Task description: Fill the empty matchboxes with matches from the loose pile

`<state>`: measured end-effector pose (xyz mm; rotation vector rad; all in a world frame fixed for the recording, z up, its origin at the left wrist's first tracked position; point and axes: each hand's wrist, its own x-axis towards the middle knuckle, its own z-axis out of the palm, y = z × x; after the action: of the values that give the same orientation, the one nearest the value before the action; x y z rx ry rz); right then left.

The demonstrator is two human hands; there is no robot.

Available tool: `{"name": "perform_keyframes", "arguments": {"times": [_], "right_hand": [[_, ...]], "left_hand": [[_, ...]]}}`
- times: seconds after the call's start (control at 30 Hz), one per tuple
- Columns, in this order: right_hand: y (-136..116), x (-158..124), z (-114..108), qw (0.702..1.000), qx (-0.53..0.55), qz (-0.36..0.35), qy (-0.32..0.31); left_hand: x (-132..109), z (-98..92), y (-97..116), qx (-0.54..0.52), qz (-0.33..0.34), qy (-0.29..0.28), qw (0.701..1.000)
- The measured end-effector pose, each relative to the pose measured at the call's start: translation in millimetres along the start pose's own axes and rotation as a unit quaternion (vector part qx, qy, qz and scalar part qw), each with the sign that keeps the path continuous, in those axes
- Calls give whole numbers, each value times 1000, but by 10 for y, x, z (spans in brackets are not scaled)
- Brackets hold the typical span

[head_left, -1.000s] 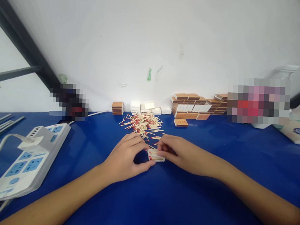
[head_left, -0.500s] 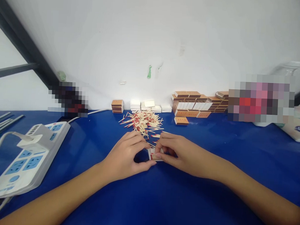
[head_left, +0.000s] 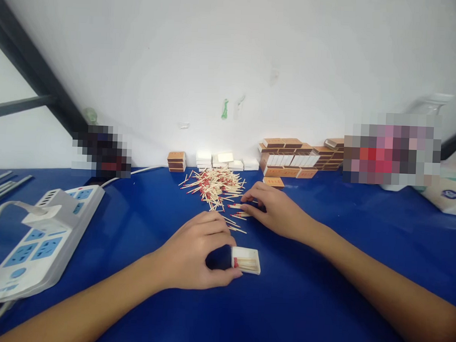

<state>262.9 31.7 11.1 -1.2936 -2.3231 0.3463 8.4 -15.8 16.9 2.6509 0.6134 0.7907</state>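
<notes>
My left hand (head_left: 205,253) grips the left end of a small white matchbox tray (head_left: 255,255) between thumb and fingers. Inside the tray, several red-tipped matches (head_left: 246,263) lie along the near side. My right hand (head_left: 273,211) is beyond the tray, thumb and forefinger slightly apart at the right ends of a few loose matches (head_left: 234,206); whether it touches them is hard to make out. A large heap of matches (head_left: 220,183) spreads out just behind, with stray ones trailing toward the tray.
Along the wall stand white trays (head_left: 204,160), a short stack of brown matchboxes (head_left: 176,161) and a longer matchbox row (head_left: 289,158). One matchbox (head_left: 273,182) lies in front. A power strip (head_left: 43,243) with a cable sits left; a white packet (head_left: 442,193) lies far right.
My right hand has left the tray and moved away to the loose matches. My left hand has drawn the tray nearer, and the matches in it now show.
</notes>
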Motion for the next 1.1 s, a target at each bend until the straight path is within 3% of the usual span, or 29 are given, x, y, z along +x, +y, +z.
{"name": "perform_keyframes", "arguments": {"times": [0.2,0.47,0.7,0.87,1.1], "right_hand": [[-30,128,40,999,-10,10,-41],[22,46,-43,998,-16,30,-50],[-312,-114,-163,996,22,-7,-85],[-491,-166,-56,994,-16,-14,-103],[-359,-179,-221,991,23,-15,-132]], "left_hand": [[26,-2,-37,21,-1,8,1000],[18,-1,-109,45,-36,47,997],[8,-4,-168,93,-83,89,988],[26,5,-146,80,-72,75,991],[3,5,-162,76,-70,62,993]]}}
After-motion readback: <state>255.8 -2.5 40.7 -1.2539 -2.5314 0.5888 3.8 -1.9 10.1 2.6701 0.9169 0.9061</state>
